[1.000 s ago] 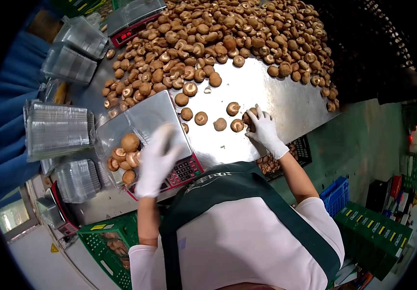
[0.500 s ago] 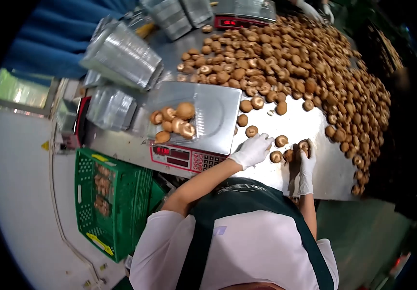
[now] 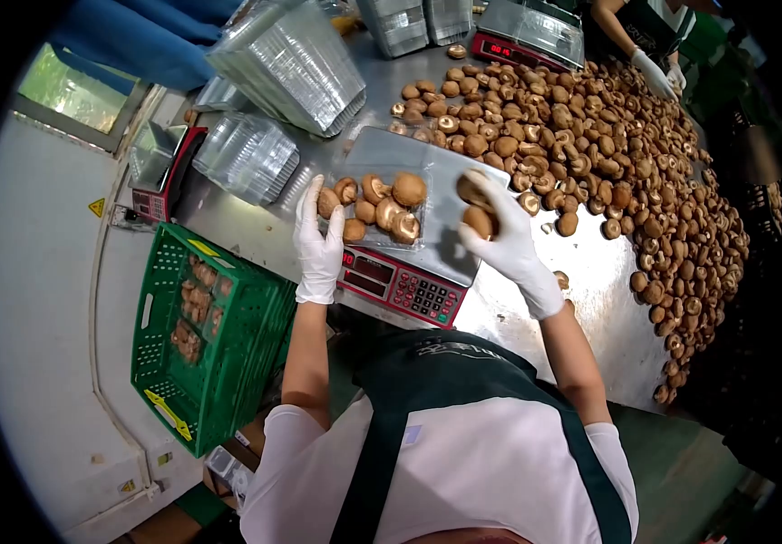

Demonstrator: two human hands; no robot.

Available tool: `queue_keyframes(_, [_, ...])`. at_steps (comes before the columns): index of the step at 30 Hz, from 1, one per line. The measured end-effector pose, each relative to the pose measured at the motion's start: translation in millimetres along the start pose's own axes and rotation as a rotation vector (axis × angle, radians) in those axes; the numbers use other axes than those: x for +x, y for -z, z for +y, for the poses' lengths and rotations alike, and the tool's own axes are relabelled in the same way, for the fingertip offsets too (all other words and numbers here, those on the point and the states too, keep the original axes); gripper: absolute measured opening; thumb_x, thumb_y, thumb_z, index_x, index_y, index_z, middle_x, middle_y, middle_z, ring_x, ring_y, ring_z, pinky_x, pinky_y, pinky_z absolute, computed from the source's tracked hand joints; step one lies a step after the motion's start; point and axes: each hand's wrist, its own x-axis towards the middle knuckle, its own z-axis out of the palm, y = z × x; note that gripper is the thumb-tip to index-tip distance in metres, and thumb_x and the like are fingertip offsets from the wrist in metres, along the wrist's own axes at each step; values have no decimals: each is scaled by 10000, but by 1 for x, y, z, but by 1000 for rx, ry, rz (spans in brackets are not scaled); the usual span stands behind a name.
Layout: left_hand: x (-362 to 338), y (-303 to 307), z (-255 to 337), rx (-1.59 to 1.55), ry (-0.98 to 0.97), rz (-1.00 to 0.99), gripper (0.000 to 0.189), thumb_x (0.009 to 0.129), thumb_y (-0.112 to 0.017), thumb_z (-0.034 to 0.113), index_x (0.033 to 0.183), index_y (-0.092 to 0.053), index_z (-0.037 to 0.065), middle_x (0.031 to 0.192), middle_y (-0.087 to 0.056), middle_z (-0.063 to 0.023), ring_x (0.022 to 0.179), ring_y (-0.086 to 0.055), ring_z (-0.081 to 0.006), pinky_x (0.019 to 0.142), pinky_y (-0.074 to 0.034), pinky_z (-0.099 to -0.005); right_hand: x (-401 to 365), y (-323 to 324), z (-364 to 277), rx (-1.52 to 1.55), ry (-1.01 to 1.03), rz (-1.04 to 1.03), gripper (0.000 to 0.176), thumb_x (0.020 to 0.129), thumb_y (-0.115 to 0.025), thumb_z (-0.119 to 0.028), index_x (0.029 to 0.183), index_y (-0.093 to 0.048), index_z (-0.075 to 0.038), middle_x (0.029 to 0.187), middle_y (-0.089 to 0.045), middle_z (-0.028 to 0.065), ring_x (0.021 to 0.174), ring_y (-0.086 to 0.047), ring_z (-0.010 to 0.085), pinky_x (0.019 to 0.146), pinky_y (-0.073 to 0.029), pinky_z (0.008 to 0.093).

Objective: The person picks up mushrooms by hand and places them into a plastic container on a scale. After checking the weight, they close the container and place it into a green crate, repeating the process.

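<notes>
My left hand [image 3: 320,245], in a white glove, is at the left side of a clear plastic tray [image 3: 382,169], with a brown mushroom [image 3: 327,202] between thumb and fingers. Several mushrooms [image 3: 409,189] lie in the tray, which rests on the steel plate of a red-framed scale [image 3: 400,288]. Over the right part of the plate, my gloved right hand [image 3: 516,245] grips two mushrooms [image 3: 479,222], slightly blurred. The scale's display is partly hidden by my left hand.
A big heap of mushrooms [image 3: 581,145] covers the table's far right. Stacked clear trays [image 3: 296,68] stand at the back left, near another scale [image 3: 169,172]. A green crate [image 3: 150,335] holds packed mushrooms at lower left. Another person's gloved hand [image 3: 652,74] is beyond the heap.
Both hands have moved left from the loose mushrooms on the table to the scale, carrying mushrooms. My left hand is now at the tray, my right over the plate. The view has shifted.
</notes>
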Motion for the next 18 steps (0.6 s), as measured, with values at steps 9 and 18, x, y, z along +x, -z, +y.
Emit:
queue_keyframes(9, [5, -5, -34, -62, 52, -234, 514, 880, -539, 150, 1347, -387, 0, 1327, -446, -218, 1220, -435, -358, 1039, -331, -390, 64, -129, -1, -609, 398, -473, 659, 702, -705, -359, 1278, -481, -131, 1271, -456, 155, 1123, -465, 334, 930, -377, 471])
queue_keyframes(18, [30, 20, -48, -456, 279, -110, 462, 914, -525, 102, 1334, -394, -38, 1340, -452, -178, 1255, -428, -284, 1057, -330, -367, 62, -58, -4, -167, 10, -215, 596, 683, -755, -256, 1226, -560, -111, 1341, -489, 119, 1235, -456, 307, 1031, -366, 408])
